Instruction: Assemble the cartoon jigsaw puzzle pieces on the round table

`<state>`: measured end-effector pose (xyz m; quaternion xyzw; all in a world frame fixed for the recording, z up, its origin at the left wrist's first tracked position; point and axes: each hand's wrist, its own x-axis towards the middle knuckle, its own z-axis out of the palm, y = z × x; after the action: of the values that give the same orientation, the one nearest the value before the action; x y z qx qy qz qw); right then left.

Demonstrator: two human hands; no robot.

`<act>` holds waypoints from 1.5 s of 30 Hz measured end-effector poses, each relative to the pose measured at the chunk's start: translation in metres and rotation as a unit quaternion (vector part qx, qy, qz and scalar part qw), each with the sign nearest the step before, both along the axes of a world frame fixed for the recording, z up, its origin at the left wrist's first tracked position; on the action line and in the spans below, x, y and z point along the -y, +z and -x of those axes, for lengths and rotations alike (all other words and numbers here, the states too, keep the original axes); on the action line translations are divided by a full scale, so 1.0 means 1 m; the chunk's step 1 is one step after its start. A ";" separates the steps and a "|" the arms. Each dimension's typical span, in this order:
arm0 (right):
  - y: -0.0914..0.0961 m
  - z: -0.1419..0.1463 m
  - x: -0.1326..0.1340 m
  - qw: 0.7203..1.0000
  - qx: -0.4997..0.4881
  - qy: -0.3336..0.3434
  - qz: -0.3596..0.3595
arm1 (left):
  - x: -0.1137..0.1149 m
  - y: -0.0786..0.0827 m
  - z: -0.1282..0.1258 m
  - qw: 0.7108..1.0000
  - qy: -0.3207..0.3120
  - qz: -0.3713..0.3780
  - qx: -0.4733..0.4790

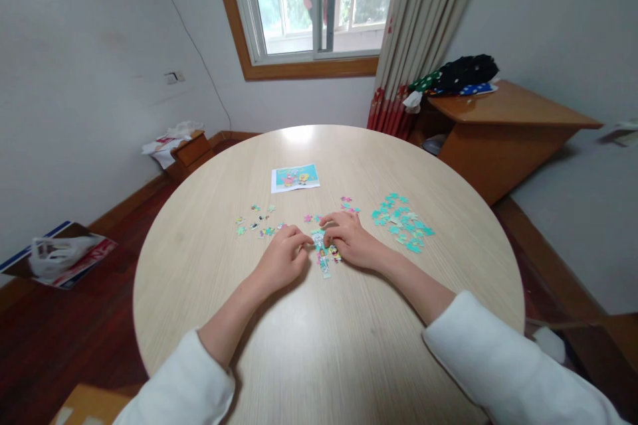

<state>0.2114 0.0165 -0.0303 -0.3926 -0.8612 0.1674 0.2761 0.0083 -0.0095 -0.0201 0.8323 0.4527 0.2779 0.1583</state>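
Note:
A round pale wooden table (323, 339) fills the view. Near its middle lies a small joined strip of jigsaw pieces (323, 260). My left hand (283, 257) rests curled to the left of the strip, its fingertips pinched at the strip's top edge. My right hand (349, 239) lies on the strip's right side, fingers bent and pressing on the pieces. A picture card (295, 178) with a cartoon scene lies farther back. Several teal loose pieces (401, 220) are heaped to the right. A few mixed loose pieces (256, 222) lie to the left.
A few pink pieces (347, 203) lie just beyond my right hand. A wooden desk (498, 126) with folded cloth stands at the back right, beside a curtain (419, 33) and window. A low box with papers (187, 146) and a plastic bag (54, 254) sit on the floor left.

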 end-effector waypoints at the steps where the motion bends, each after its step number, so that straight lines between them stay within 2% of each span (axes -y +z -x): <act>1: 0.000 0.000 0.000 1.000 -0.007 -0.004 0.000 | 0.000 0.000 0.000 1.000 -0.011 -0.002 0.000; 13: 0.006 0.001 -0.001 0.998 -0.046 -0.051 -0.003 | 0.009 0.006 -0.006 0.989 -0.041 0.089 -0.113; 24: 0.004 0.000 -0.002 0.997 -0.050 -0.053 0.001 | 0.007 0.012 -0.002 0.984 -0.058 0.107 -0.129; 28: 0.006 0.000 -0.001 0.997 -0.049 -0.046 0.024 | 0.006 0.011 -0.001 0.984 -0.059 0.111 -0.123; 31: 0.009 0.001 0.001 0.994 -0.078 -0.060 0.039 | 0.005 0.011 0.000 0.984 -0.061 0.113 -0.120; 34: 0.012 0.000 0.001 0.992 -0.101 -0.076 0.020 | 0.005 0.012 -0.001 0.984 -0.061 0.116 -0.122; 39: 0.016 -0.003 0.001 0.998 -0.056 -0.031 0.006 | 0.005 0.014 -0.001 0.984 -0.062 0.118 -0.115; 45: 0.012 -0.002 0.002 0.999 0.001 0.030 0.014 | 0.005 0.010 0.000 0.987 -0.064 0.109 -0.102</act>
<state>0.2138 0.0143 -0.0186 -0.3706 -0.8703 0.1876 0.2647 0.0084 -0.0145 -0.0105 0.8615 0.4398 0.1297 0.2180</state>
